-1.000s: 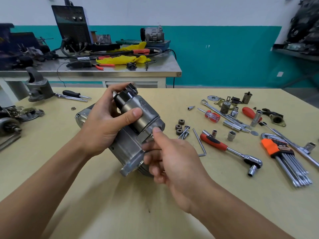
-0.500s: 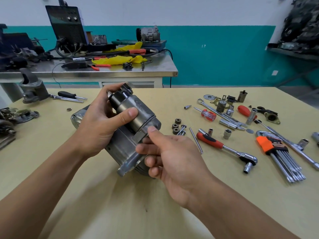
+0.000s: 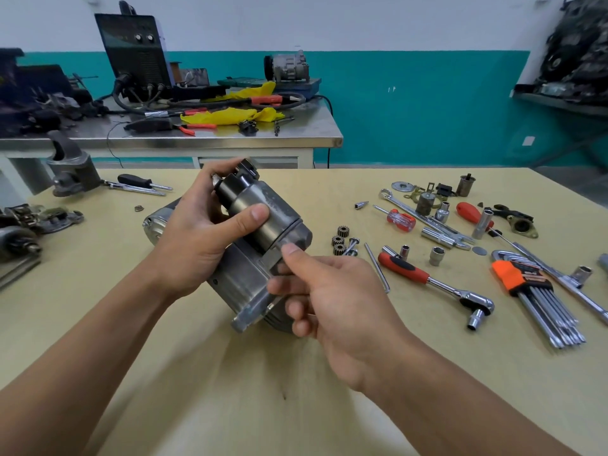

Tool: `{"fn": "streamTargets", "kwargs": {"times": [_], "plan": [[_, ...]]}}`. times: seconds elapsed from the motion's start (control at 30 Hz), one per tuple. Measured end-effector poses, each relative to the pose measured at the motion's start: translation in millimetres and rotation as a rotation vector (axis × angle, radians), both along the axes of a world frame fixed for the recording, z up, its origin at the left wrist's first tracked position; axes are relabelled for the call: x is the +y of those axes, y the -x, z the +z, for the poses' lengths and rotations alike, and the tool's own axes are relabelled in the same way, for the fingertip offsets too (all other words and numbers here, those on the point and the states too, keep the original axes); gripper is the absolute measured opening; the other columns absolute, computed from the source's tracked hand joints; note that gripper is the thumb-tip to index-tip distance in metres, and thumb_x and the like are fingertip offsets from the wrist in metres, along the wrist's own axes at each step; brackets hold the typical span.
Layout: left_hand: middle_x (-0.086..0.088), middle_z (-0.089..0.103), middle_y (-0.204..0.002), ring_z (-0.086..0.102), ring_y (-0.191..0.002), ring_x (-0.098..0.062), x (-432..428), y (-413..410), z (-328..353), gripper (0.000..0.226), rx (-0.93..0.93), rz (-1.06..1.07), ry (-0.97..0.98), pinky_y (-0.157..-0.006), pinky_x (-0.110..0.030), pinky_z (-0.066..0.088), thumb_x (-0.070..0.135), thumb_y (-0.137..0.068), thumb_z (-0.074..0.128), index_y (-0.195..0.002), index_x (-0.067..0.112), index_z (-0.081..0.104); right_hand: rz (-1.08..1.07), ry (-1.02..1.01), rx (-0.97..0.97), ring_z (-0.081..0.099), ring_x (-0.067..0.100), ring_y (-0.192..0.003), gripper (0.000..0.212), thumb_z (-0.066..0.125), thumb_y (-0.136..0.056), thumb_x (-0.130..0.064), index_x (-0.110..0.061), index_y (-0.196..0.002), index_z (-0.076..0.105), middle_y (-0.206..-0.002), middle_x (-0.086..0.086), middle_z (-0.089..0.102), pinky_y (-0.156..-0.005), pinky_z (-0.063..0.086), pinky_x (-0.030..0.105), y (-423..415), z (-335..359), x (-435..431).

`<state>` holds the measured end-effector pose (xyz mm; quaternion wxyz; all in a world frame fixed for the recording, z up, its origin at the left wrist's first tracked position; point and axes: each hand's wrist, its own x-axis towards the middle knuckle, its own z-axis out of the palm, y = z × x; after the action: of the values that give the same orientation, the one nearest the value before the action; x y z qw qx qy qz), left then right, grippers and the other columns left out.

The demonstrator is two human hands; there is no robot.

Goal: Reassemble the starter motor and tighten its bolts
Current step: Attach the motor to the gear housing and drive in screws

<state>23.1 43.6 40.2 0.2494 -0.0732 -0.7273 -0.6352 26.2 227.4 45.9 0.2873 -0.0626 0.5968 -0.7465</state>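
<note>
Near the middle of the yellow workbench (image 3: 164, 373), the starter motor (image 3: 250, 258) is held tilted, its lower flange end close to or resting on the bench surface; which of the two cannot be determined. The dark cylinder (image 3: 263, 212) mounted along the top of the starter motor points up and away from the person.

The left hand (image 3: 197, 245) is closed around the cylinder, with the thumb pressed across its near side and the fingers wrapped behind its far end. The right hand (image 3: 329, 297) is closed at the lower right of the starter motor: the thumb tip presses on the collar below the cylinder, and the curled fingers lie against the housing. Whether a bolt is pinched between these fingers cannot be determined.

Just right of the starter motor lie three small gears (image 3: 339, 240), with loose bolts (image 3: 351, 246) touching them. Further right of the starter motor is a ratchet wrench (image 3: 434, 281) with a red and black handle, and near it a loose socket (image 3: 437, 256). Beyond the ratchet wrench, further from the starter motor, sits a hex key set (image 3: 539, 297) in an orange holder. Behind the gears lie a small red screwdriver (image 3: 396, 219) and a long spanner (image 3: 424, 215).

Left of the starter motor, at the far edge of the workbench, are a black-handled screwdriver (image 3: 141, 183) and a grey metal casting (image 3: 70, 169). Behind the workbench stands a steel table (image 3: 322, 134) carrying a yellow cloth (image 3: 233, 115).
</note>
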Motion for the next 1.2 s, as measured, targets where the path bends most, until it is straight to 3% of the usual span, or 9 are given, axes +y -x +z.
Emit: {"fn": "streamTargets", "kwargs": {"times": [0.1, 0.3, 0.5, 0.73, 0.97, 1.2], "plan": [[0.014, 0.068, -0.091, 0.067, -0.085, -0.008, -0.4, -0.1, -0.8, 0.049, -0.003, 0.006, -0.004, -0.071, -0.022, 0.055, 0.041, -0.068, 0.080, -0.111, 0.052, 0.060, -0.029, 0.047, -0.028, 0.040, 0.008, -0.040, 0.022, 0.063, -0.097, -0.024, -0.009, -0.081, 0.061, -0.060, 0.003, 0.067, -0.037, 0.033, 0.018, 0.7, 0.3, -1.6], [0.012, 0.069, -0.097, 0.067, -0.090, -0.008, -0.5, 1.6, -1.8, 0.057, 0.000, 0.003, -0.023, -0.073, -0.020, 0.054, 0.040, -0.068, 0.080, -0.121, 0.044, 0.059, -0.020, 0.000, -0.015, 0.041, 0.011, -0.041, 0.035, 0.053, -0.102, -0.036, -0.007, -0.083, 0.060, -0.057, 0.004, 0.067, -0.038, 0.033, 0.020, 0.5, -1.0, -5.2], [0.012, 0.070, -0.103, 0.067, -0.096, -0.011, -3.0, 3.0, -4.3, 0.079, -0.020, 0.001, -0.037, -0.079, -0.022, 0.054, 0.039, -0.069, 0.081, -0.140, 0.036, 0.047, -0.022, 0.029, -0.019, 0.042, 0.009, -0.042, 0.023, 0.064, -0.095, -0.028, -0.007, -0.087, 0.064, -0.065, 0.005, 0.071, -0.039, 0.035, 0.019, 0.3, -1.9, -0.6], [0.002, 0.072, -0.100, 0.068, -0.095, -0.016, 0.2, 3.5, -3.8, 0.061, -0.047, -0.001, -0.075, -0.076, -0.024, 0.056, 0.038, -0.067, 0.079, -0.122, 0.024, 0.057, -0.045, 0.063, -0.025, 0.041, 0.010, -0.040, 0.032, 0.055, -0.101, -0.032, -0.006, -0.082, 0.060, -0.053, 0.003, 0.062, -0.037, 0.035, 0.020, 0.5, -4.2, -4.4], [0.000, 0.071, -0.100, 0.068, -0.096, -0.017, -1.5, 4.5, -8.1, 0.052, -0.059, 0.006, -0.057, -0.076, -0.025, 0.056, 0.043, -0.067, 0.079, -0.115, 0.032, 0.061, -0.021, 0.063, -0.008, 0.043, 0.009, -0.040, 0.023, 0.063, -0.097, -0.026, -0.007, -0.084, 0.062, -0.063, 0.004, 0.070, -0.038, 0.036, 0.019, -1.6, -6.4, -4.4], [0.005, 0.070, -0.098, 0.068, -0.093, -0.014, -1.2, 8.4, -12.4, 0.050, -0.074, 0.005, -0.046, -0.075, -0.024, 0.055, 0.047, -0.068, 0.075, -0.113, 0.033, 0.058, 0.058, -0.013, 0.063, 0.041, 0.012, -0.037, 0.046, 0.048, -0.102, -0.044, -0.009, -0.076, 0.062, -0.050, 0.003, 0.060, -0.037, 0.034, 0.018, 3.5, -4.6, -4.3]]}}
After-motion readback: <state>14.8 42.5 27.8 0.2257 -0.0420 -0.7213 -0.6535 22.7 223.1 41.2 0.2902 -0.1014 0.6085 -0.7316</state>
